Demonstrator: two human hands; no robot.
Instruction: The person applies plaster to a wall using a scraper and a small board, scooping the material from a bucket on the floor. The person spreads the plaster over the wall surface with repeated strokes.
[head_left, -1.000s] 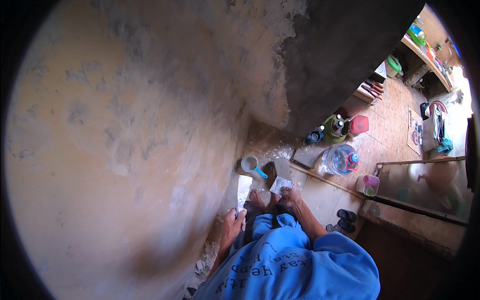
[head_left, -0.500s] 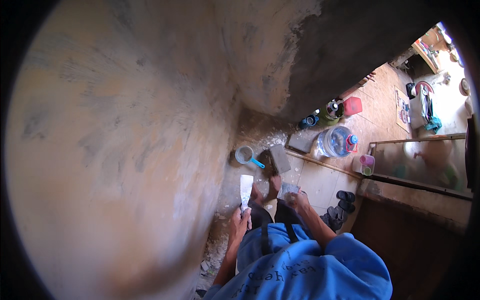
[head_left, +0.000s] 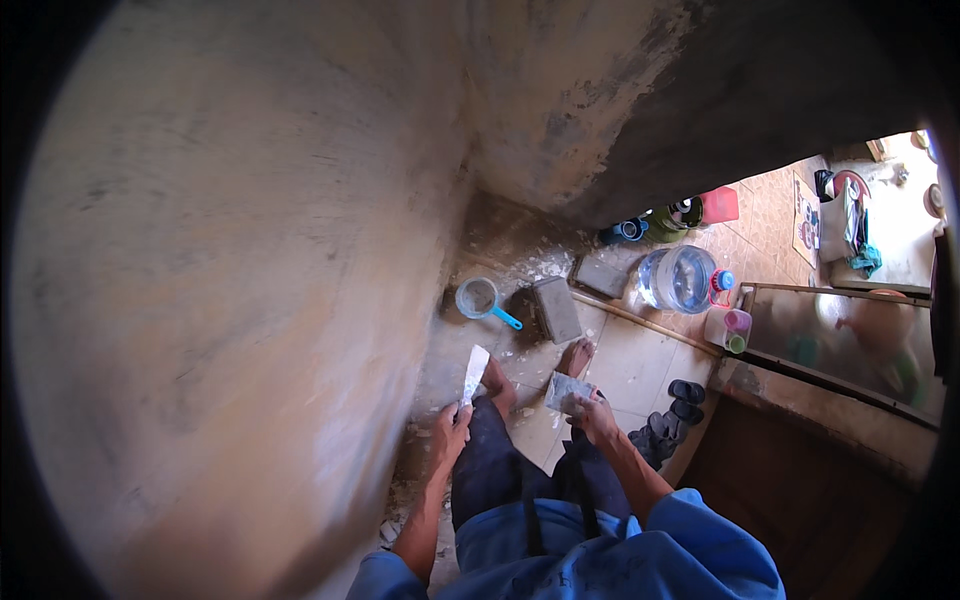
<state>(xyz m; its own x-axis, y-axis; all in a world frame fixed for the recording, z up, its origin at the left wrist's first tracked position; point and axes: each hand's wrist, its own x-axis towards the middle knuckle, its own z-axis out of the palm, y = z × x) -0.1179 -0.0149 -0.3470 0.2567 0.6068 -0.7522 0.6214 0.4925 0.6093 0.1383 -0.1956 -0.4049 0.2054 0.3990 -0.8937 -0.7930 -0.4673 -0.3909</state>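
My left hand (head_left: 452, 432) is closed round the handle of a putty knife (head_left: 476, 374), its blade coated white and pointing away from me. The knife is apart from the plastered wall (head_left: 250, 330) on the left. In my right hand (head_left: 596, 415) is a flat grey rectangular plate (head_left: 569, 391) with whitish smears, held level with my knees; its exact kind I cannot make out. Beyond the knife, on the floor, sits a round dipper (head_left: 478, 298) with a blue handle. A grey block (head_left: 557, 309) stands to the dipper's right.
Another grey block (head_left: 602, 276) lies beside a large clear water bottle (head_left: 682, 280). A green gas cylinder (head_left: 668, 222) and a pink container (head_left: 719, 205) stand behind it. Cups in a tub (head_left: 729, 329) sit by a framed panel (head_left: 840, 345). Dark sandals (head_left: 684, 400) lie at right.
The view has shifted, showing more of my legs. My left hand with the putty knife has moved slightly left, and the blade now tilts right. Both hands keep their hold.
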